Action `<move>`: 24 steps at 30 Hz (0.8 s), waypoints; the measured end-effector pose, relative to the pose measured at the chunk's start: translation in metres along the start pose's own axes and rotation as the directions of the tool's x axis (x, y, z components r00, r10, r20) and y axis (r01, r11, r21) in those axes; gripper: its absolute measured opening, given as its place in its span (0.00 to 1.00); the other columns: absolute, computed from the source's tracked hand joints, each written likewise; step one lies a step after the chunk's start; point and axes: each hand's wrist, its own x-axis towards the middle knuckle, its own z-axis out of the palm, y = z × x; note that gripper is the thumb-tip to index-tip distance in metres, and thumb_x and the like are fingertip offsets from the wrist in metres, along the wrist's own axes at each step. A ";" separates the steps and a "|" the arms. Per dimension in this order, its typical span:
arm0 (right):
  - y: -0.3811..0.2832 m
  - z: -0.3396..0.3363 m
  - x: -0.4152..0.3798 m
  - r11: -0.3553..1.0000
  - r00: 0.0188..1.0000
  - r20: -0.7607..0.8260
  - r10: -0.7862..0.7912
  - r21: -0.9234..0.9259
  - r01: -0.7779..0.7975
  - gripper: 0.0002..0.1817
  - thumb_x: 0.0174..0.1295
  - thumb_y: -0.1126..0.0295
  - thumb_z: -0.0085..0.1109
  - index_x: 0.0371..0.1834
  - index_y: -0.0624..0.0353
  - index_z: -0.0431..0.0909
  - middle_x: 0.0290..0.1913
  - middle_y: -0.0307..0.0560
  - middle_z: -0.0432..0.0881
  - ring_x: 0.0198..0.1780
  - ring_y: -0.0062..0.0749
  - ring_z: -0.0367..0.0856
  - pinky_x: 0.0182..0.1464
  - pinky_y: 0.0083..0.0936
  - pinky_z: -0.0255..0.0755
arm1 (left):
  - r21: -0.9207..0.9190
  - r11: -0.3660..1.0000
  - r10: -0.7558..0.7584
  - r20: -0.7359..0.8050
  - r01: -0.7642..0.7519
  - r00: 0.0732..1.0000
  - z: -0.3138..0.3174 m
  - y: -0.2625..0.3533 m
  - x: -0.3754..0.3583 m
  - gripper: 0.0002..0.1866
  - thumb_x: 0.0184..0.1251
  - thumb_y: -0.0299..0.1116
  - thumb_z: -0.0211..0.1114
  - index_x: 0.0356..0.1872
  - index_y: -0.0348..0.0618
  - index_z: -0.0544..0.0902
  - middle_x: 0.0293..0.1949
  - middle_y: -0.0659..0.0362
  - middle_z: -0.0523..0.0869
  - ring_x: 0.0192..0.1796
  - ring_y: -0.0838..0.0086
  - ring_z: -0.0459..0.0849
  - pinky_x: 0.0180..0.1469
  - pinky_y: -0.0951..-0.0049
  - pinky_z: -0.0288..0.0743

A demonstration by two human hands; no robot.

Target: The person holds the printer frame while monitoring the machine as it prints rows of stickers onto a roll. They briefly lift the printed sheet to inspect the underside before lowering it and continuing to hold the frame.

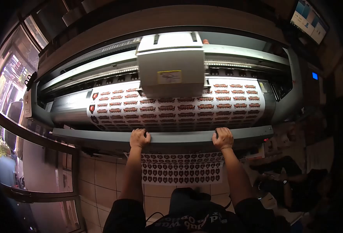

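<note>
A wide-format printer spans the view, with its print carriage (170, 73) over a sheet of printed labels (167, 110). Small red and dark logos run across that sheet in rows. Along the front lies the printer's grey front bar (181, 137). My left hand (139, 138) has its fingers curled over the bar left of centre. Farther right, my right hand (223, 138) is closed on the same bar, thumb toward the middle. Below the bar hangs more printed sheet (182, 173), covered in dark heart-like shapes.
Glass doors (35, 163) stand at the left. A monitor (309, 21) is at the upper right, above a small blue display (315, 76). Another person's arm with a wristwatch (285, 181) shows at the lower right. Tiled floor (105, 174) lies below the printer.
</note>
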 end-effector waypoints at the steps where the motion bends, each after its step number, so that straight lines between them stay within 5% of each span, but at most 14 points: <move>1: 0.000 -0.001 0.000 1.000 1.000 0.002 0.004 0.001 -0.004 0.12 0.54 0.62 0.57 0.32 0.60 0.81 0.36 0.52 0.84 0.45 0.48 0.81 0.54 0.41 0.75 | -0.003 1.000 0.003 -0.001 -0.003 1.000 0.001 0.001 -0.001 0.18 0.57 0.40 0.59 0.35 0.36 0.89 0.37 0.47 0.89 0.44 0.55 0.85 0.56 0.59 0.75; 3: 0.000 0.000 0.000 1.000 1.000 0.003 0.012 -0.001 -0.012 0.12 0.54 0.62 0.57 0.32 0.60 0.81 0.36 0.52 0.84 0.45 0.48 0.81 0.54 0.41 0.75 | -0.043 0.998 0.043 -0.088 -0.046 0.995 0.001 0.001 -0.001 0.13 0.56 0.39 0.59 0.25 0.40 0.84 0.29 0.47 0.86 0.38 0.54 0.83 0.48 0.57 0.75; 24: 0.000 -0.001 -0.001 0.999 0.997 0.069 0.036 0.001 -0.036 0.13 0.55 0.63 0.57 0.38 0.60 0.82 0.39 0.51 0.84 0.48 0.50 0.81 0.57 0.42 0.73 | -0.057 0.998 0.002 -0.064 -0.006 0.998 0.000 0.002 -0.001 0.11 0.55 0.39 0.61 0.23 0.43 0.82 0.27 0.51 0.83 0.35 0.56 0.81 0.44 0.57 0.75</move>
